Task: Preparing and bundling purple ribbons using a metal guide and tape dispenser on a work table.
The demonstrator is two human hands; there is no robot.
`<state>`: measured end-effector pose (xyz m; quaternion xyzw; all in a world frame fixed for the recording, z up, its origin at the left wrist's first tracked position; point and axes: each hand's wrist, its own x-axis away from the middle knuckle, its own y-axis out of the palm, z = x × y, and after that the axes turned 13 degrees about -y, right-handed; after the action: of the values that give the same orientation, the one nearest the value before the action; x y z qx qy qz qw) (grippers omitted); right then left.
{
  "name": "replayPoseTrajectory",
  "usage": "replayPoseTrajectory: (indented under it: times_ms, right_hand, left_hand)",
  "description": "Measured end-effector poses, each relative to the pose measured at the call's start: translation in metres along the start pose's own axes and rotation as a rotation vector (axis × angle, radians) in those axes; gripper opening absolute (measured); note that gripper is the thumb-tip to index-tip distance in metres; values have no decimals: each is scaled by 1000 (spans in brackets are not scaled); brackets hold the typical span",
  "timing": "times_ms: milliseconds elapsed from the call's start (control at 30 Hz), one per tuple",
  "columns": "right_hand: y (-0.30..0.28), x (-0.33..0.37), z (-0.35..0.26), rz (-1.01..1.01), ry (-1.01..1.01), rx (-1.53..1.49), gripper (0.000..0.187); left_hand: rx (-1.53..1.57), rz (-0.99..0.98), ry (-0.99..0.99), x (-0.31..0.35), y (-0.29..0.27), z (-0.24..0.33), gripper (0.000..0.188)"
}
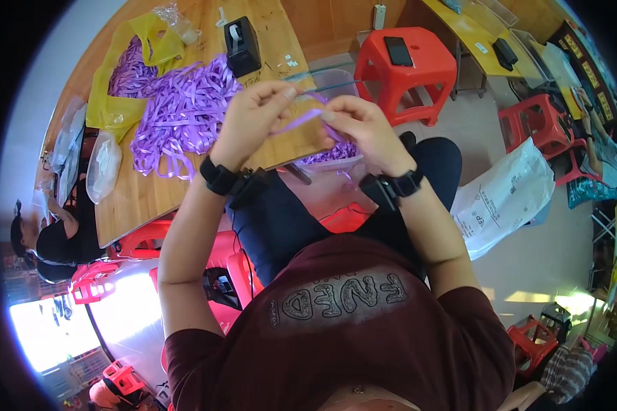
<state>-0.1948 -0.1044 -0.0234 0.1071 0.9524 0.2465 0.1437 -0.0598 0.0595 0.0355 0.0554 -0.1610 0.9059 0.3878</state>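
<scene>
A purple ribbon is pinched between the thumb and forefinger of the right hand, the grip closed on it. From there it is stretched across the short gap toward the left hand, where its end is met by the lower fingers. The left thumb and forefinger are brought together; whether anything is held between them cannot be told. A dark band is worn on each wrist.

Below the hands, more purple ribbon is held in a bin, partly hidden by the table edge. To the left, a loose pile of ribbon is spread on the table, and beside it further ribbon is contained in a yellow bag. Behind the pile a black tape dispenser is placed.

Beyond the bin, a phone is laid on a red stool. At the right, a white sack is set on the floor.
</scene>
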Motion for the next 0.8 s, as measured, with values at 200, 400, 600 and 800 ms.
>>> replayPoseTrajectory:
  times_ms: [200, 400, 600, 800]
  right_hand:
    - [-23, 19, -28, 8, -20, -98, 15]
    - [-42, 17, -53, 40, 92, -37, 11]
    - [-42, 9, -61, 62, 56, 170, 9]
    - [-73, -2, -71, 169, -16, 161, 6]
  left_hand:
    - [-32, -86, -51, -1, 17, -13, 25]
    - [-452, -45, 310, -7, 24, -14, 33]
    - [-533, -147, 268, -13, 41, 4, 34]
    - [-577, -332, 146, -28, 40, 4, 29]
